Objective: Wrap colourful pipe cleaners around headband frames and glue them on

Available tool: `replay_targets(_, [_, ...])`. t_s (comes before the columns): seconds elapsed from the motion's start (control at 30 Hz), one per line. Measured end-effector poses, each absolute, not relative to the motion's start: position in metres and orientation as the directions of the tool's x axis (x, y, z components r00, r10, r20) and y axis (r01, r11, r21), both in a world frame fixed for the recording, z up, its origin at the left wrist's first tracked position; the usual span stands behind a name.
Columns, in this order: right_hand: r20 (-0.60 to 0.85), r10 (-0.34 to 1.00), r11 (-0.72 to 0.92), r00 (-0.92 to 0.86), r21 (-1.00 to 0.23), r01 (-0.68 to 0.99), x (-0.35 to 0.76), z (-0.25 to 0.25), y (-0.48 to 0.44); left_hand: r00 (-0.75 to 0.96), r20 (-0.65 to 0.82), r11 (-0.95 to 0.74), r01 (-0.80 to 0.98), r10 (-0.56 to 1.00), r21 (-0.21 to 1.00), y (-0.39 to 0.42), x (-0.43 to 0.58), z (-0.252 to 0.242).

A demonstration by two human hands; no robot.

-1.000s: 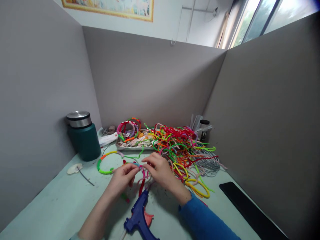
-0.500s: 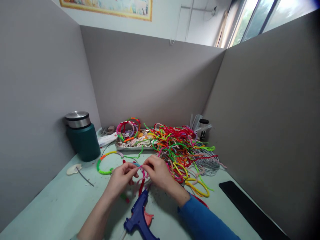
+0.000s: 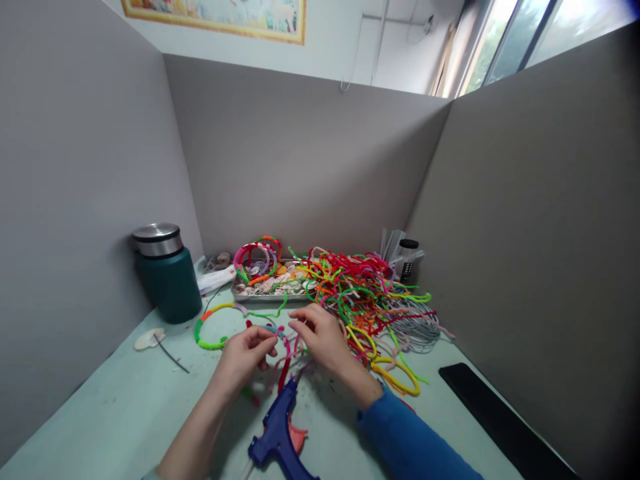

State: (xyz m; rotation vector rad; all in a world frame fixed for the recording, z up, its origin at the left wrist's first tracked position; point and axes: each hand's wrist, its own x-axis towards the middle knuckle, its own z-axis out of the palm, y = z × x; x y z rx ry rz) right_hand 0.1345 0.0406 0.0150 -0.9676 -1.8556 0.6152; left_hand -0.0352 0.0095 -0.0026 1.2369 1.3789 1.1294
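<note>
My left hand (image 3: 249, 348) is closed in a pinch on a pink and blue pipe cleaner (image 3: 286, 342). Part of it bends away to the right and downward, and the left fingers hide the rest. Just to the right, my right hand (image 3: 320, 333) is off the pipe cleaner, its thumb and fingers apart with nothing between them. Below both hands a blue glue gun (image 3: 280, 427) with a red trigger lies on the table. A ring wrapped in green, orange and yellow pipe cleaner (image 3: 199, 330) lies left of my left hand.
Behind the hands stands a metal tray (image 3: 273, 297) of buttons and shells, with wrapped rings on it. A tangled heap of pipe cleaners (image 3: 355, 280) spreads right. A green flask (image 3: 170, 283) stands left; a black strip (image 3: 500, 417) lies right. Grey partitions (image 3: 305, 153) surround the table.
My right hand has let go of the pipe cleaner and drawn slightly up and to the right, its fingers parting. My left hand keeps its pinch in nearly the same place.
</note>
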Motion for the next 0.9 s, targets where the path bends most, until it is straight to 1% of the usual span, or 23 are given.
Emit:
replay_targets(0.07, [0.537,0.763,0.645,-0.359,-0.598,0.476,0.140,0.019,0.040,-0.068,-0.013,0.029,0.243,0.998,0.970,0.010,-0.037,-0.005])
replay_targets(0.13, [0.522,0.729,0.679,-0.443,-0.469,0.564,0.141,0.020,0.037,-0.066,0.047,-0.020,0.356,0.997,0.934,0.010,-0.037,-0.006])
replay_targets(0.27, [0.464,0.706,0.682,-0.535,-0.242,0.690,0.135,0.017,0.034,-0.036,0.203,-0.142,0.601,0.978,0.787,0.007,-0.036,-0.004])
replay_targets(0.33, [0.446,0.703,0.676,-0.555,-0.176,0.715,0.134,0.016,0.034,-0.008,0.247,-0.180,0.659,0.969,0.730,0.006,-0.035,-0.003])
replay_targets(0.4, [0.443,0.704,0.673,-0.556,-0.163,0.722,0.133,0.016,0.033,-0.018,0.242,-0.172,0.651,0.970,0.739,0.006,-0.035,-0.003])
replay_targets(0.47, [0.449,0.711,0.670,-0.540,-0.200,0.715,0.134,0.016,0.032,-0.061,0.207,-0.127,0.614,0.976,0.779,0.007,-0.037,-0.004])
replay_targets(0.57, [0.454,0.730,0.666,-0.511,-0.304,0.681,0.134,0.015,0.031,-0.094,0.185,-0.097,0.580,0.978,0.808,0.009,-0.039,-0.006])
replay_targets(0.7, [0.484,0.762,0.645,-0.429,-0.508,0.571,0.132,0.014,0.032,-0.058,0.155,-0.108,0.485,0.986,0.868,0.009,-0.041,-0.004])
replay_targets(0.8, [0.484,0.823,0.568,-0.299,-0.715,0.408,0.126,0.012,0.033,-0.017,0.143,-0.124,0.411,0.990,0.903,0.006,-0.039,-0.001])
replay_targets(0.83, [0.448,0.856,0.513,-0.256,-0.794,0.327,0.123,0.010,0.033,0.005,0.155,-0.144,0.405,0.988,0.903,0.005,-0.038,0.000])
replay_targets(0.9, [0.314,0.927,0.342,-0.203,-0.932,0.119,0.116,0.006,0.034,0.054,0.190,-0.195,0.414,0.980,0.889,0.003,-0.036,0.001])
